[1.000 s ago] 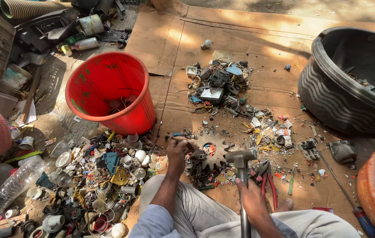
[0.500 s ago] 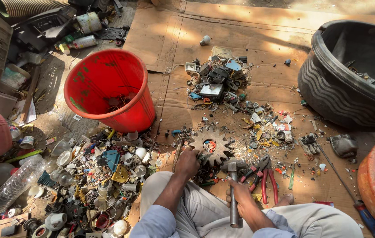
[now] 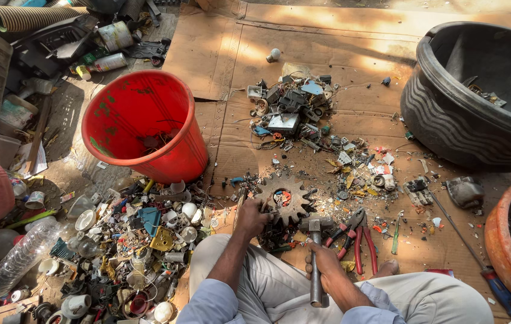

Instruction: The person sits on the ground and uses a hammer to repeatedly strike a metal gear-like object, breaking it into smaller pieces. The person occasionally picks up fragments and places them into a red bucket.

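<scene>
A: What is being held?

B: A hammer [image 3: 315, 252] is being gripped by the right hand [image 3: 322, 259], fingers clamped round the metal handle, head resting just in front of the knees. A small part is being pinned by the left hand [image 3: 250, 215] against the edge of the toothed gear [image 3: 283, 198]; fingers are curled together on it, the part itself too hidden to tell.

A: Where is the gear lying?

B: It is lying flat on the cardboard [image 3: 327, 48], between the red bucket [image 3: 141, 126] and the red-handled pliers [image 3: 357, 231].

A: What is being seen around?

B: A heap of scrap caps and bits [image 3: 129, 240] is lying left of the legs, a pile of broken electronics [image 3: 291, 108] farther up, a black tub [image 3: 471, 96] to the right.
</scene>
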